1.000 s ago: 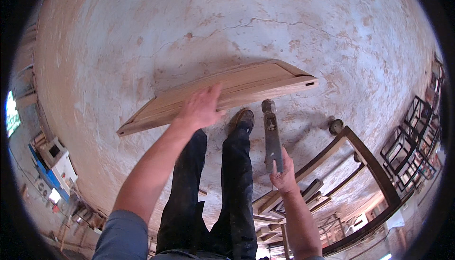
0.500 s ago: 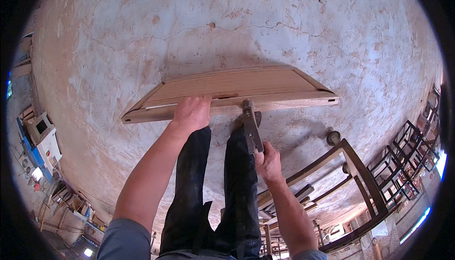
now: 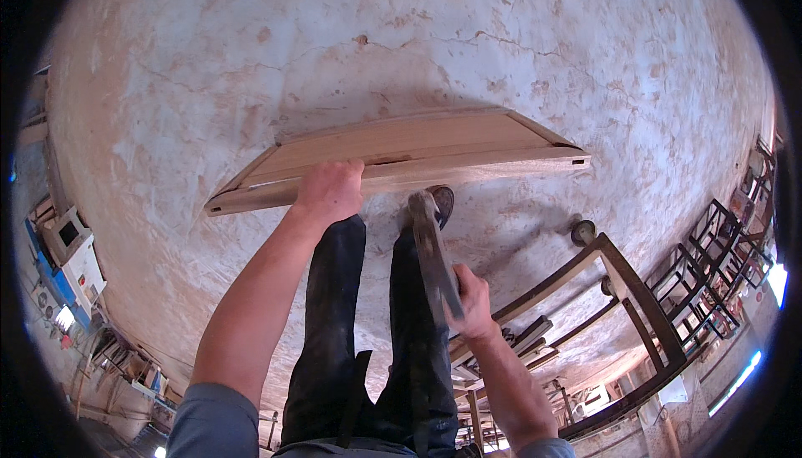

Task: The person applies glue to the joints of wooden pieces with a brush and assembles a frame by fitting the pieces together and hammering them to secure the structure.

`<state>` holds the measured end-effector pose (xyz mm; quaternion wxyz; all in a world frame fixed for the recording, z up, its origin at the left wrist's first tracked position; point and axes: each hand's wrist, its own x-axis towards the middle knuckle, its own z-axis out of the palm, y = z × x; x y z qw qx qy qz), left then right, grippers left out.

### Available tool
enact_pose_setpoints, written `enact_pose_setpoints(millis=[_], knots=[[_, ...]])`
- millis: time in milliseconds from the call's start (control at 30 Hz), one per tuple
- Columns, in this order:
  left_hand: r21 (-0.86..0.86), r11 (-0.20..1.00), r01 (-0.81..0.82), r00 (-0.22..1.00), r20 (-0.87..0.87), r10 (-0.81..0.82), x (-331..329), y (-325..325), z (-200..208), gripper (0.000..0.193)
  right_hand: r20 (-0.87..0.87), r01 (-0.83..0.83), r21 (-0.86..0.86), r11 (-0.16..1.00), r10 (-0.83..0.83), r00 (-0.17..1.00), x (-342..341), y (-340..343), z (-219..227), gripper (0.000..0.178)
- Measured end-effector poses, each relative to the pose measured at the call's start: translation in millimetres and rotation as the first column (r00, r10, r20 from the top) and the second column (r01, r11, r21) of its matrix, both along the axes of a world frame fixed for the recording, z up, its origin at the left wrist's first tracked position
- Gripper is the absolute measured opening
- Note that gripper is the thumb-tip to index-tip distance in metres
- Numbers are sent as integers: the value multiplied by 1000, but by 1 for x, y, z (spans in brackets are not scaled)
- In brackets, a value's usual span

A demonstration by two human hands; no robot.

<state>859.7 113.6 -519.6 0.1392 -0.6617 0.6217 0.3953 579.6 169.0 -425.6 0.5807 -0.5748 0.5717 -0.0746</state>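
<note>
A framed wooden panel (image 3: pixel 368 142) of pale wood stands tilted just ahead of my feet, its thick near rail (image 3: pixel 468 170) facing me. My left hand (image 3: pixel 332 190) is closed over this rail left of its middle, fingers hidden behind the edge. In my right hand (image 3: pixel 474 301) is a hammer-like tool (image 3: pixel 434 253) with a long dark metal body, smeared by motion. Its far end is short of the rail, above my right shoe (image 3: pixel 443 201). A dark slot shows at the rail's right end, and a long gap runs behind the rail near my left hand.
At the lower right a dark wooden frame (image 3: pixel 643 291) stands close to my right forearm. Several dark chair-like frames (image 3: pixel 706 266) are farther right. A small round object (image 3: pixel 583 232) lies on the stained floor (image 3: pixel 401 57). White and blue equipment (image 3: pixel 75 257) is at the left.
The tool in my right hand has come away from the rail, back toward me. My left hand keeps its hold on the panel. The whole view has shifted slightly.
</note>
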Motion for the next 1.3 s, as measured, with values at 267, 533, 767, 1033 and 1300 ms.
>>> enact_pose_setpoints(millis=[267, 533, 767, 1033, 1300], knots=[[-116, 993, 27, 998, 52, -21, -4, 8, -12, 25, -196, -16, 72, 997, 29, 980, 13, -7, -33, 38], [-95, 991, 99, 995, 39, -96, -6, 1, -1, 27, -218, -42, 77, 996, 58, 974, 13, 4, -46, 35], [-108, 994, -3, 1000, -17, 1, -1, 7, -5, 17, 199, -70, -98, 993, 89, 976, 19, -3, 5, 43], [-143, 989, -45, 999, -1, 46, -3, 8, -9, 15, -99, -64, 32, 997, 66, 993, 22, 15, -13, 53], [-230, 971, 58, 998, -19, -64, 2, 11, -14, 17, -259, -119, 107, 987, 144, 955, 26, 0, -30, 40]])
